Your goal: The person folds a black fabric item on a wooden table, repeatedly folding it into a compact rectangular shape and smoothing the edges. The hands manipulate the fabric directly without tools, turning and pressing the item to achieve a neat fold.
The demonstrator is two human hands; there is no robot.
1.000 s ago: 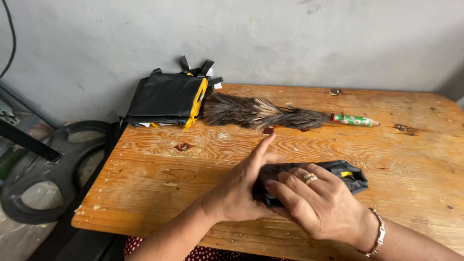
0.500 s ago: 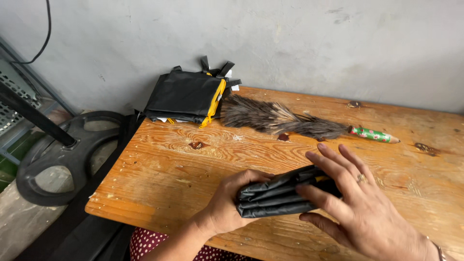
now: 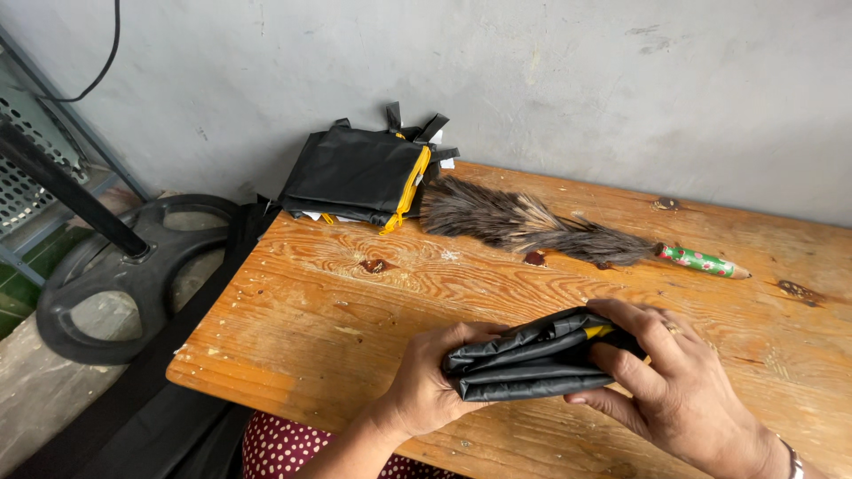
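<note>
Both hands grip a folded black fabric bag [image 3: 532, 359] just above the near part of the wooden worktop [image 3: 355, 302]: the left hand [image 3: 426, 381] clasps its left end, the right hand [image 3: 674, 390] closes over its right end, where a yellow trim shows. At the far left corner lies a stack of folded black bags [image 3: 355, 173] with yellow edging and small white tags. Beside it rests a feather duster [image 3: 532, 226] with a green patterned handle. Behind stands a grey plaster wall [image 3: 577, 80].
</note>
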